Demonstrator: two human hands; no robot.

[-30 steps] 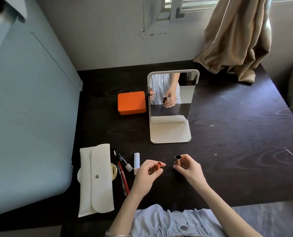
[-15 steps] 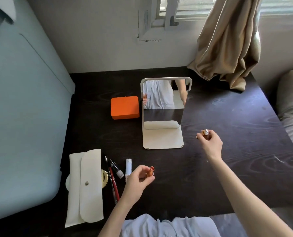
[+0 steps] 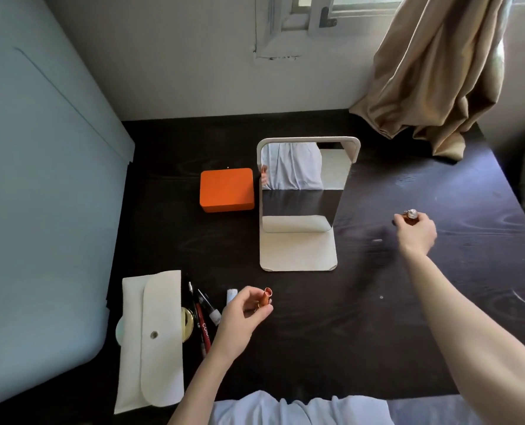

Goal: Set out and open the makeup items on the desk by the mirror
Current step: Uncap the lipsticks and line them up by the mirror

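The dark desk (image 3: 362, 332) carries the same layout as half a second ago: the mirror (image 3: 304, 191) stands upright at its middle, the orange box (image 3: 226, 189) just left of it, the white pouch (image 3: 152, 335) flat at the near left with a gold compact (image 3: 188, 325) showing from under its right edge, and pencils (image 3: 203, 317) and a small white tube (image 3: 231, 297) lying just right of that. What differs is the right arm, which has reached farther out: the right hand (image 3: 416, 236), a second ago close to the left in front of the body, is now well to the right of the mirror's base, low over the desk, its fingers (image 3: 399, 218) curled round the lipstick cap (image 3: 411, 216), closed end up; whether the cap touches the desk cannot be told. The left hand (image 3: 239, 314) has hardly moved, staying by the white tube with its fingers pinching the open lipstick (image 3: 266, 298) upright, above the desk and well apart from the cap
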